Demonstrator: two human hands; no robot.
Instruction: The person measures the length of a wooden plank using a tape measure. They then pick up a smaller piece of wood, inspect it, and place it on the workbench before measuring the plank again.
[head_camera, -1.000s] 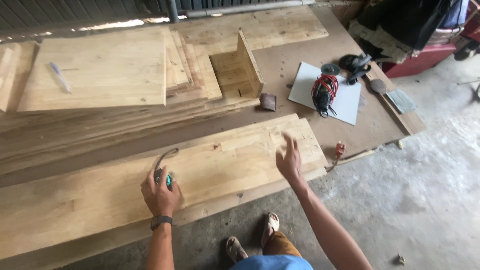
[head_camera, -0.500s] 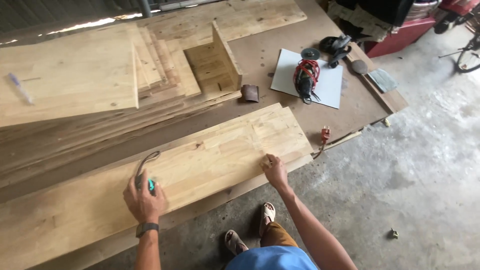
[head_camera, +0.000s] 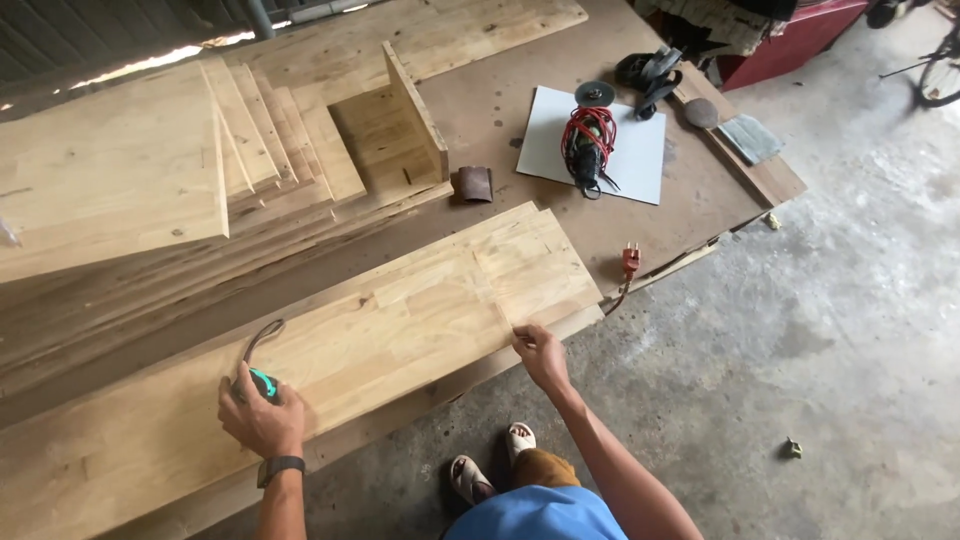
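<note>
Left hand (head_camera: 258, 418): grip wrapped over a small tape measure (head_camera: 262, 384) with teal trim, pressed onto the long wooden board (head_camera: 400, 320); its dark strap loops just beyond the fingers. Right hand (head_camera: 541, 355): fingertips pinched at the board's near edge, toward its right end. Board: flat on the worktop (head_camera: 500, 120), spanning between both hands. Farther back: stacked wooden panels (head_camera: 150, 170); small brown sanding block (head_camera: 474, 183); angle grinder (head_camera: 588, 140) with red cord on a white sheet (head_camera: 640, 160).
</note>
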